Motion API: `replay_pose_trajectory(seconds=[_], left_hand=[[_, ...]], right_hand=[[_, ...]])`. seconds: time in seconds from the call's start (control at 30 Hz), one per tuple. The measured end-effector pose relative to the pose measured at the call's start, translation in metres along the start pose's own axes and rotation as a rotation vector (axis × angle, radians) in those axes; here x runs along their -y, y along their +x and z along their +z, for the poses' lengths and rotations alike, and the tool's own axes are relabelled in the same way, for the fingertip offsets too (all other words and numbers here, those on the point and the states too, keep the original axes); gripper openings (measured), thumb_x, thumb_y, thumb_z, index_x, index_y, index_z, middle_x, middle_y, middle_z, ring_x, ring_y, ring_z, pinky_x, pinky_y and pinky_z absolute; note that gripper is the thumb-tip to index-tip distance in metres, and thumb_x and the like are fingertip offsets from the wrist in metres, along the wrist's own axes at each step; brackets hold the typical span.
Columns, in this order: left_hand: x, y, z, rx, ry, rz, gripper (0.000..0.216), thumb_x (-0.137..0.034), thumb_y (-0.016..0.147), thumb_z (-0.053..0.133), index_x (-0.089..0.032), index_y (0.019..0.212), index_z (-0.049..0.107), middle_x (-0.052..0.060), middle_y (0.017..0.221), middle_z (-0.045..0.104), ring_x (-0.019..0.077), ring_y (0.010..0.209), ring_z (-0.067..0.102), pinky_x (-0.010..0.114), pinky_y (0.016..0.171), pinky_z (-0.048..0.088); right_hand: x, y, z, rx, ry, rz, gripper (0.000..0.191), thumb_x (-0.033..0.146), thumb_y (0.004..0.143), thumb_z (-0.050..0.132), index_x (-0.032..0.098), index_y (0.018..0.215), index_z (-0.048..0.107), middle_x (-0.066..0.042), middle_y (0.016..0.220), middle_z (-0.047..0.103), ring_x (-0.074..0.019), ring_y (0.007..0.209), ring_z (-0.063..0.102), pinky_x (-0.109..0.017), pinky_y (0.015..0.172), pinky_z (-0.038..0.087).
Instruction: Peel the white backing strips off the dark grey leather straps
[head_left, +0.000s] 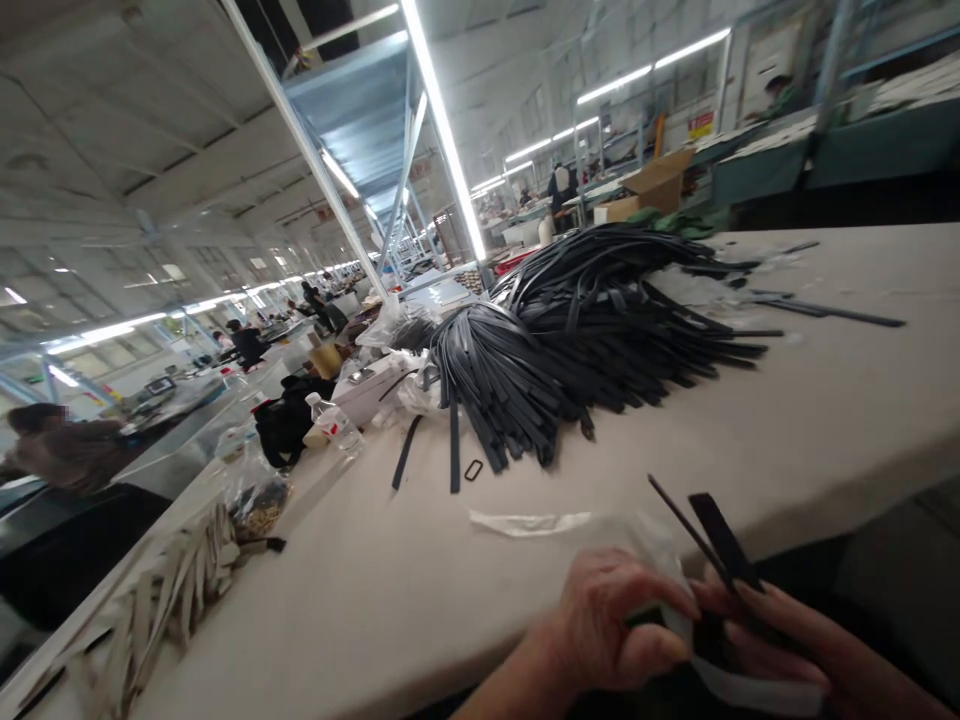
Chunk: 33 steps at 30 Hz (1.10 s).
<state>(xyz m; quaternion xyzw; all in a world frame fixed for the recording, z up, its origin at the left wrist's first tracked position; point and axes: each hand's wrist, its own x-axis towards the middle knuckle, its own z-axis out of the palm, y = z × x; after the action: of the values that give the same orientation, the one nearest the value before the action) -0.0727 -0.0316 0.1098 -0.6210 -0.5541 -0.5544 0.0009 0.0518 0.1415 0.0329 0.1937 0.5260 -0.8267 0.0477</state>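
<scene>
- Head view: both hands, left (611, 625) and right (780, 640), pinch a black strap (720, 540) at five o'clock.
- Likely risk: strap slipping free, grip being fingertip-only.

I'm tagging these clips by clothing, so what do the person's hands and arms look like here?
Both the left hand and the right hand are bare: no gloves, rings or watch show. The left forearm has no sleeve in view; the right arm is cut off by the frame.

Bright, even light comes from long ceiling tubes (442, 120), which glare white. The table (825, 400) shows only soft shadows under the straps (585, 330). The view is tilted and stretched at the edges. Both hands (622, 620) are motion-blurred; the hall behind the straps is soft.
</scene>
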Motion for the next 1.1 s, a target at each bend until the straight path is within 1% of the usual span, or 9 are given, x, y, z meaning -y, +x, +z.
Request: replay_pose_trajectory(seconds=[0.13, 0.27, 0.37, 0.47, 0.53, 0.6, 0.73, 0.97, 1.1], left_hand=[[-0.004, -0.01, 0.012, 0.057, -0.087, 0.004, 0.057, -0.065, 0.092, 0.036, -0.017, 0.079, 0.064, 0.014, 0.077, 0.073, 0.0217, 0.079, 0.07, 0.031, 0.08, 0.052], [-0.009, -0.023, 0.016, -0.008, -0.066, -0.188, 0.031, -0.048, 0.086, 0.063, -0.018, 0.078, 0.065, 0.01, 0.082, 0.073, 0.0202, 0.082, 0.068, 0.031, 0.08, 0.052], [-0.006, -0.038, 0.029, -0.227, -0.082, -0.425, 0.009, -0.027, 0.081, 0.071, -0.02, 0.085, 0.066, 0.006, 0.092, 0.07, 0.0159, 0.082, 0.065, 0.028, 0.077, 0.051], [0.001, -0.051, 0.043, -0.456, -0.302, -0.69, 0.04, -0.024, 0.077, 0.074, -0.025, 0.114, 0.06, 0.006, 0.118, 0.064, 0.0071, 0.066, 0.059, 0.022, 0.064, 0.05], [0.005, -0.056, 0.049, -0.51, -0.457, -0.809, 0.061, -0.028, 0.074, 0.077, -0.028, 0.129, 0.052, 0.007, 0.125, 0.062, 0.0044, 0.06, 0.056, 0.021, 0.061, 0.05], [0.006, -0.058, 0.051, -0.476, -0.552, -0.896, 0.062, -0.036, 0.073, 0.077, -0.024, 0.129, 0.053, 0.007, 0.112, 0.067, 0.0067, 0.06, 0.06, 0.023, 0.064, 0.051], [0.004, -0.052, 0.048, -0.284, -0.566, -1.019, 0.044, -0.049, 0.079, 0.069, -0.013, 0.104, 0.066, 0.006, 0.078, 0.072, 0.0126, 0.059, 0.064, 0.025, 0.062, 0.05], [0.013, -0.037, 0.042, 0.192, -0.233, -1.033, 0.026, -0.038, 0.079, 0.065, -0.015, 0.082, 0.076, 0.004, 0.076, 0.074, 0.0141, 0.067, 0.061, 0.026, 0.069, 0.047], [0.021, -0.028, 0.048, 0.166, -0.337, -1.047, 0.022, -0.036, 0.074, 0.068, -0.015, 0.077, 0.076, 0.003, 0.07, 0.073, 0.013, 0.062, 0.059, 0.026, 0.067, 0.047]], right_hand=[[0.021, 0.016, 0.021, 0.277, 0.046, -0.091, 0.053, 0.068, 0.074, 0.074, 0.017, 0.071, 0.063, 0.01, 0.037, 0.024, -0.005, 0.035, 0.014, -0.02, 0.038, 0.013], [0.041, 0.023, 0.034, 0.225, -0.022, -0.197, 0.052, 0.061, 0.076, 0.076, 0.011, 0.092, 0.071, 0.009, 0.038, 0.032, -0.0071, 0.037, 0.022, -0.019, 0.04, 0.022], [0.06, 0.021, 0.04, 0.12, -0.088, -0.31, 0.05, 0.059, 0.075, 0.077, 0.012, 0.089, 0.074, 0.009, 0.038, 0.033, -0.0077, 0.037, 0.026, -0.021, 0.044, 0.03], [0.079, 0.018, 0.041, 0.023, -0.149, -0.425, 0.045, 0.057, 0.074, 0.078, 0.013, 0.086, 0.075, 0.009, 0.039, 0.036, -0.0071, 0.037, 0.027, -0.023, 0.046, 0.034], [0.091, 0.017, 0.039, -0.007, -0.165, -0.477, 0.042, 0.056, 0.074, 0.078, 0.015, 0.085, 0.076, 0.009, 0.039, 0.037, -0.0076, 0.037, 0.028, -0.023, 0.047, 0.036], [0.098, 0.016, 0.034, -0.028, -0.183, -0.513, 0.04, 0.055, 0.074, 0.078, 0.016, 0.084, 0.076, 0.009, 0.038, 0.037, -0.008, 0.037, 0.029, -0.024, 0.048, 0.037], [0.106, 0.015, 0.024, -0.066, -0.246, -0.517, 0.039, 0.053, 0.074, 0.077, 0.015, 0.085, 0.076, 0.007, 0.041, 0.042, -0.0084, 0.038, 0.03, -0.023, 0.045, 0.034], [0.109, 0.017, 0.027, -0.055, -0.346, -0.514, 0.045, 0.049, 0.075, 0.073, 0.007, 0.091, 0.074, 0.002, 0.052, 0.056, -0.0075, 0.043, 0.036, -0.021, 0.037, 0.018], [0.104, 0.011, 0.021, -0.131, -0.333, -0.549, 0.043, 0.045, 0.084, 0.066, 0.006, 0.101, 0.072, 0.001, 0.065, 0.062, -0.0058, 0.045, 0.036, -0.019, 0.044, 0.026]])
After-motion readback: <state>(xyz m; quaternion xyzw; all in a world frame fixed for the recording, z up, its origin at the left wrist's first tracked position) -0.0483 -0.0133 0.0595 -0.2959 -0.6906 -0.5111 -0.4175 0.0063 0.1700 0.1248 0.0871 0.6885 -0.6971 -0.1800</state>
